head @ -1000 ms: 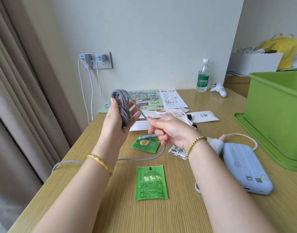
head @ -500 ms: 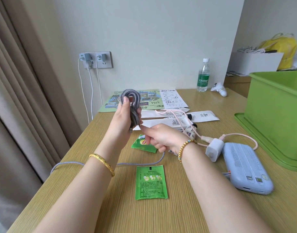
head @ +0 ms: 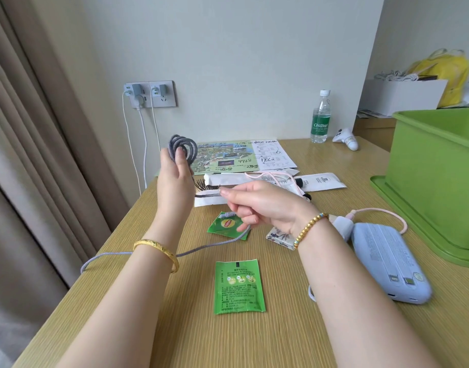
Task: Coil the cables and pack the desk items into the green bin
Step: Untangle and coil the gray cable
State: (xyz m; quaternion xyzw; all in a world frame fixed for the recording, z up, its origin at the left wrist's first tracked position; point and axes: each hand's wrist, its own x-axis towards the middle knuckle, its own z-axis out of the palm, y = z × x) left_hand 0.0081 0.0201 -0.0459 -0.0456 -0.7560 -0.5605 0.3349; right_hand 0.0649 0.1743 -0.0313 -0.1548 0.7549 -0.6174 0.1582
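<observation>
A grey braided cable (head: 182, 148) is wound in several loops around the fingers of my left hand (head: 175, 176), held up above the desk. My right hand (head: 257, 205) pinches a stretch of the same cable just right of the left hand. The loose tail runs under my left forearm and off the desk's left edge. The green bin (head: 437, 179) stands on its lid at the right. A blue power bank (head: 389, 264) with a pink cable (head: 381, 211) and white plug lies beside the bin.
Two green tea sachets (head: 238, 286) (head: 224, 227) lie on the wooden desk (head: 254, 341). A map leaflet (head: 236, 156), white packets (head: 320, 180), a water bottle (head: 320, 118) and a small white device (head: 346, 139) sit farther back. Chargers fill the wall socket (head: 151, 94).
My left hand has shifted left with the coil. My right hand has risen from below the coil and drawn the cable across to the right.
</observation>
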